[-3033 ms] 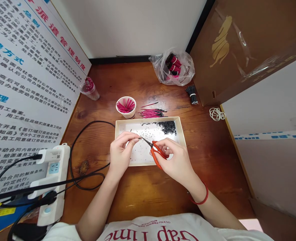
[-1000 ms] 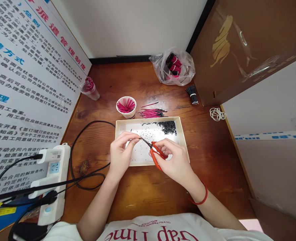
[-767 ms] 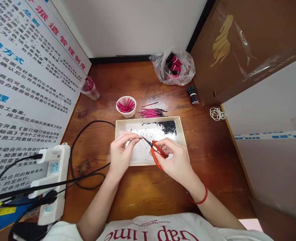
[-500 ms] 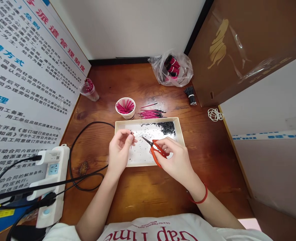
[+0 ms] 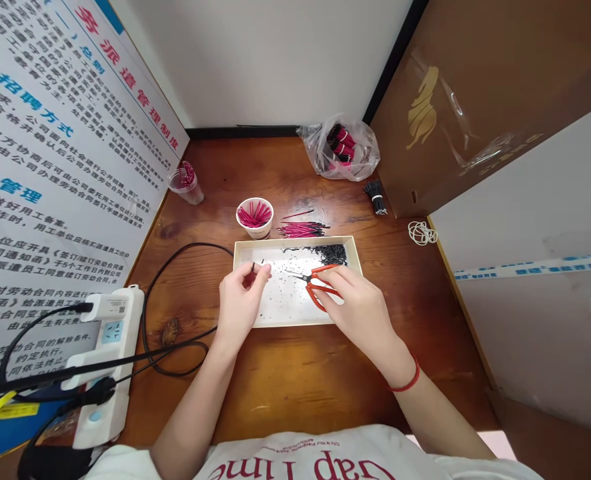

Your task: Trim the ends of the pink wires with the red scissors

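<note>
My left hand [image 5: 242, 297] is pinched over the left side of a shallow white box [image 5: 295, 320], with a small dark piece showing at its fingertips. My right hand [image 5: 358, 303] holds scissors with red handles [image 5: 320, 288], their dark blades parted and pointing left over the box. The blades and the left fingertips are apart. Black pieces [image 5: 333, 254] are heaped in the box's back right corner, and tiny bits are scattered over its floor. Behind the box lies a row of pink and black wires [image 5: 303, 230].
A paper cup [image 5: 255, 230] with pink sticks stands behind the box. Further out are a plastic cup [image 5: 190, 192], a plastic bag [image 5: 343, 167], a black bundle [image 5: 376, 197] and white bands [image 5: 422, 233]. A power strip [image 5: 110, 373] with cables is at left.
The scissors have turned in my right hand, and their blades now point more level and stand further open. My left fingers have curled in more. The whole view has shifted slightly.
</note>
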The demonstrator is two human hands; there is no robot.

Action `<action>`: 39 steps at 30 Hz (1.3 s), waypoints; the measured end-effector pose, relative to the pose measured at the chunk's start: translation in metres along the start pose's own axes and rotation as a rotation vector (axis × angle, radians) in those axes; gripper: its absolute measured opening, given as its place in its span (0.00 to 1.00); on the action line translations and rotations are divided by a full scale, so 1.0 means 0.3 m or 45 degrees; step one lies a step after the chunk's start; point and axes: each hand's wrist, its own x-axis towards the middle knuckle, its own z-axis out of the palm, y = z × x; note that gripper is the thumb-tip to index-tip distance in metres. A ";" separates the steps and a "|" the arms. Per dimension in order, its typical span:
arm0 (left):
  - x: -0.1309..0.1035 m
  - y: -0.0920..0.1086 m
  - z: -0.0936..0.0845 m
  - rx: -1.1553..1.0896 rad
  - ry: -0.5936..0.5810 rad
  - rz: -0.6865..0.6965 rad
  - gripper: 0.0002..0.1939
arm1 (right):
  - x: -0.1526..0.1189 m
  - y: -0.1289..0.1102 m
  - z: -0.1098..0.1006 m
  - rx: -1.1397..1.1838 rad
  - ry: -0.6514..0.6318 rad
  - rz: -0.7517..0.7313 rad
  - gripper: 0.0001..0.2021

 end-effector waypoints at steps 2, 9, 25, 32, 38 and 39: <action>0.003 -0.008 -0.001 -0.006 -0.004 -0.030 0.15 | -0.006 0.017 0.006 0.089 0.056 0.106 0.04; 0.014 -0.026 0.004 0.106 -0.170 -0.007 0.18 | -0.016 0.042 0.028 0.219 0.154 0.269 0.03; 0.004 -0.026 -0.007 -0.153 -0.175 0.169 0.08 | 0.006 -0.073 0.023 0.527 0.001 0.437 0.08; -0.003 -0.005 -0.008 -0.335 -0.100 0.099 0.02 | 0.007 -0.085 0.031 0.600 -0.012 0.454 0.04; -0.003 -0.004 -0.003 -0.330 -0.078 0.146 0.03 | -0.004 -0.091 0.045 0.561 -0.030 0.453 0.04; -0.003 -0.005 -0.003 -0.326 -0.085 0.150 0.03 | -0.005 -0.091 0.046 0.552 -0.032 0.446 0.04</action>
